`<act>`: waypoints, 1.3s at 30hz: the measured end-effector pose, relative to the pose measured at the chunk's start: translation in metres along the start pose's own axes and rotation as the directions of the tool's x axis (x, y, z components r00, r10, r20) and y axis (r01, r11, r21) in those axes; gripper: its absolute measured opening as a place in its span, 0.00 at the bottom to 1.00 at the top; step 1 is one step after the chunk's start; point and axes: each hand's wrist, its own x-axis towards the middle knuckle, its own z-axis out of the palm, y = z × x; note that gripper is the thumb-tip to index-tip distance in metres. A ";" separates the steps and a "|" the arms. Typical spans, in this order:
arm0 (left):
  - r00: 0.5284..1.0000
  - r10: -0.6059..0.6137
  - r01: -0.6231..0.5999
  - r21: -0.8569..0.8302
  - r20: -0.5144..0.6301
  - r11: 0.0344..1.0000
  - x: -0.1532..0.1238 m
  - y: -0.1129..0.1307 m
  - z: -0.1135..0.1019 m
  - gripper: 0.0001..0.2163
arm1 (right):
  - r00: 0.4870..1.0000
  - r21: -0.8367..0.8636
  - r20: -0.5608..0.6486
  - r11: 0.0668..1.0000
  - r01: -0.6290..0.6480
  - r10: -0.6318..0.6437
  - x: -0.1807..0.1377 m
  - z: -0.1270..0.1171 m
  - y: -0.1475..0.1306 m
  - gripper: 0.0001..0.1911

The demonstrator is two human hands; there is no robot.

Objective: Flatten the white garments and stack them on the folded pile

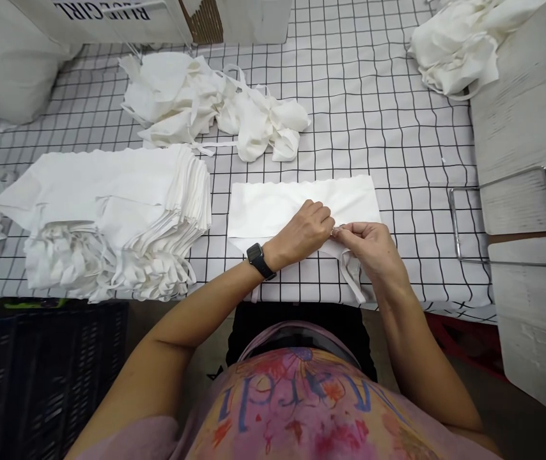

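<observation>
A flat white garment (268, 207) with a wavy upper edge lies on the checked cloth in front of me, its thin straps (351, 278) trailing toward the table's near edge. My left hand (304, 233), with a dark watch on the wrist, rests over the middle of it, fingers curled closed. Close against it, my right hand (369, 246) pinches at the garment's lower edge. A small pale bit shows between the two hands, too small to name; it may be part of a strap. What the left fingers grip is hidden.
To the left stands a neat stack of white garments (110, 179) with bunched straps. Behind lies a loose heap of white garments (181, 96); another pile (460, 51) is at the back right. A metal wire frame (510, 262) lies beside a pale board (532, 160). A box (254, 22) stands behind.
</observation>
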 end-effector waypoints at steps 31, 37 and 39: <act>0.994 -0.112 0.112 0.010 0.001 0.994 -0.002 0.011 -0.001 0.14 | 0.991 0.138 -0.100 0.988 -0.071 0.085 -0.035 -0.002 0.007 0.25; 0.992 -0.125 0.123 -0.170 -0.001 0.978 -0.021 0.008 -0.015 0.09 | 0.995 -0.109 -0.050 0.990 -0.087 0.082 -0.082 -0.038 0.025 0.37; 0.985 -0.153 0.124 -0.295 -0.077 0.947 -0.037 0.004 -0.021 0.12 | 0.998 -0.277 -0.061 0.960 -0.045 0.030 -0.098 -0.043 0.033 0.33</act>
